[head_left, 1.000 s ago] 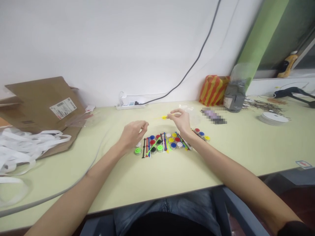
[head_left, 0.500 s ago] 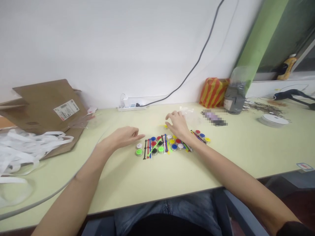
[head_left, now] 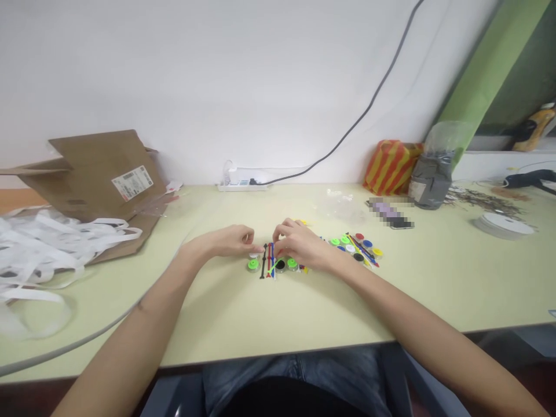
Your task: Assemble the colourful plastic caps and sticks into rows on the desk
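Observation:
My left hand (head_left: 230, 242) lies on the table (head_left: 269, 313), its fingertips at a white-capped round plastic piece (head_left: 254, 253) and several thin upright sticks in black, red and blue (head_left: 268, 260). My right hand (head_left: 302, 246) arches over the same row, fingertips near the tops of the sticks, hiding part of the row. Round pieces with green and black caps (head_left: 280, 265) sit below it. A second group of coloured round pieces and sticks (head_left: 354, 249) lies to its right. A yellow piece (head_left: 300, 222) shows behind my right hand.
A grey cable (head_left: 117, 318) crosses the table's left side. Behind stand cardboard (head_left: 95, 174), white straps (head_left: 39, 255), a power strip (head_left: 241, 186), clear plastic film (head_left: 343, 205), a striped bag (head_left: 392, 168), a grey pouch (head_left: 432, 182) and a white tape roll (head_left: 503, 227).
Both hands have moved in over the row and now nearly meet. My right hand no longer holds up the yellow stick. The coloured pieces now lie in two groups, and the view has shifted slightly.

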The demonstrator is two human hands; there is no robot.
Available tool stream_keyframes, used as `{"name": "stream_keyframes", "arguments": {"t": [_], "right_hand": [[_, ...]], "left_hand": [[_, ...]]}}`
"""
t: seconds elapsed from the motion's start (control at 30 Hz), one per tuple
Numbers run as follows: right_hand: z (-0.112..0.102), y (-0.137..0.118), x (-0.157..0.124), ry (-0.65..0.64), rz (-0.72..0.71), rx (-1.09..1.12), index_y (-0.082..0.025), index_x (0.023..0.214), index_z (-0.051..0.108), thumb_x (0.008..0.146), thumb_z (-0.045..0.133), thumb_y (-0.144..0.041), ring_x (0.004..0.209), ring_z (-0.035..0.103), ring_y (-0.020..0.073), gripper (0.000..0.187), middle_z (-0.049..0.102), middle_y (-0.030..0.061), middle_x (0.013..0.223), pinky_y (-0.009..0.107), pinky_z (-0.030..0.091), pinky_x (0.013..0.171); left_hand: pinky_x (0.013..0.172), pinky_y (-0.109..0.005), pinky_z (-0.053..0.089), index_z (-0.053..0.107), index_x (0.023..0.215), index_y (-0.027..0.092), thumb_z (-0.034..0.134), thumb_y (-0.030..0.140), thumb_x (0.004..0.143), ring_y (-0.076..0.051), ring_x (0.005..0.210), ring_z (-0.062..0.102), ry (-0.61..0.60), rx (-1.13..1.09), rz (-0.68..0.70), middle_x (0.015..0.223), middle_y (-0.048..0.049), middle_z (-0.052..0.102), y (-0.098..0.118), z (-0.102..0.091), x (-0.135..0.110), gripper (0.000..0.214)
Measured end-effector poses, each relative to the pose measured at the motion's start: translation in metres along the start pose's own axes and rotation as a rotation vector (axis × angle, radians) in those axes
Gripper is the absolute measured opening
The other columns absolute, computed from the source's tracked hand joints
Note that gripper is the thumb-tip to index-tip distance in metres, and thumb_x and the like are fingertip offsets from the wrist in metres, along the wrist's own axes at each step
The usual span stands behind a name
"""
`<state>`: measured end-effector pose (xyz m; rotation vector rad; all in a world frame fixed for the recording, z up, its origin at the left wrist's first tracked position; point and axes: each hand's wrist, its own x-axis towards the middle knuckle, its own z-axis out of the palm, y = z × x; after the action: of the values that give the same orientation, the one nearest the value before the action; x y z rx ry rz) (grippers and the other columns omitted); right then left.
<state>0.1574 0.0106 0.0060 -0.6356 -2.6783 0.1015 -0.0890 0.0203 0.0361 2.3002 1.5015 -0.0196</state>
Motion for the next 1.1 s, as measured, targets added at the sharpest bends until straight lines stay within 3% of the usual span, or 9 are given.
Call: {"name": "stream_keyframes", "arguments": {"t": [0.3, 0.6, 0.83, 0.97, 1.1], "right_hand": [[-0.003, -0.003, 0.000, -0.035, -0.049, -0.101, -0.024, 0.097, 0.076, 0.089, 0.063, -0.008, 0.105, 0.047, 0.0243, 0.022, 0.064, 0.0086, 0.109, 0.037, 0.035, 0.084], [-0.005, -0.007, 0.000, -0.062, -0.069, -0.112, -0.022, 0.098, 0.076, 0.092, 0.062, -0.014, 0.105, 0.047, 0.0247, 0.018, 0.064, 0.0095, 0.108, 0.037, 0.036, 0.088], [-0.005, -0.008, 0.003, 0.003, -0.081, -0.132, -0.022, 0.100, 0.075, 0.095, 0.058, -0.016, 0.098, 0.046, 0.0226, 0.018, 0.062, 0.0091, 0.104, 0.034, 0.035, 0.081], [-0.002, -0.017, 0.008, 0.054, -0.123, -0.189, -0.020, 0.095, 0.073, 0.098, 0.052, -0.014, 0.090, 0.044, 0.0208, 0.023, 0.060, 0.0081, 0.095, 0.033, 0.033, 0.077], [0.003, -0.025, 0.012, 0.016, -0.194, -0.248, -0.020, 0.100, 0.072, 0.095, 0.053, -0.007, 0.091, 0.043, 0.0212, 0.023, 0.059, 0.0082, 0.098, 0.034, 0.032, 0.078]], "left_hand": [[0.052, -0.027, 0.028, 0.056, 0.073, 0.020, 0.063, 0.071, 0.070, -0.015, 0.059, 0.047, -0.001, -0.029, -0.040, 0.072, -0.0013, 0.061, 0.007, -0.001, -0.004, 0.051], [0.054, -0.028, 0.028, 0.053, 0.073, 0.021, 0.058, 0.070, 0.075, -0.016, 0.060, 0.048, 0.002, 0.027, -0.052, 0.075, -0.0024, 0.062, 0.009, 0.000, -0.004, 0.049], [0.053, -0.029, 0.027, 0.049, 0.069, 0.021, 0.052, 0.073, 0.077, -0.015, 0.057, 0.042, 0.014, 0.060, -0.073, 0.071, -0.0020, 0.059, 0.011, 0.001, -0.004, 0.053], [0.053, -0.030, 0.023, 0.047, 0.066, 0.021, 0.052, 0.067, 0.079, -0.014, 0.053, 0.039, 0.037, 0.035, -0.062, 0.067, -0.0019, 0.057, 0.008, 0.004, -0.003, 0.049], [0.055, -0.030, 0.024, 0.049, 0.067, 0.020, 0.053, 0.059, 0.080, -0.015, 0.055, 0.041, 0.042, 0.001, -0.063, 0.069, -0.0031, 0.059, 0.003, 0.006, 0.000, 0.041]]}}
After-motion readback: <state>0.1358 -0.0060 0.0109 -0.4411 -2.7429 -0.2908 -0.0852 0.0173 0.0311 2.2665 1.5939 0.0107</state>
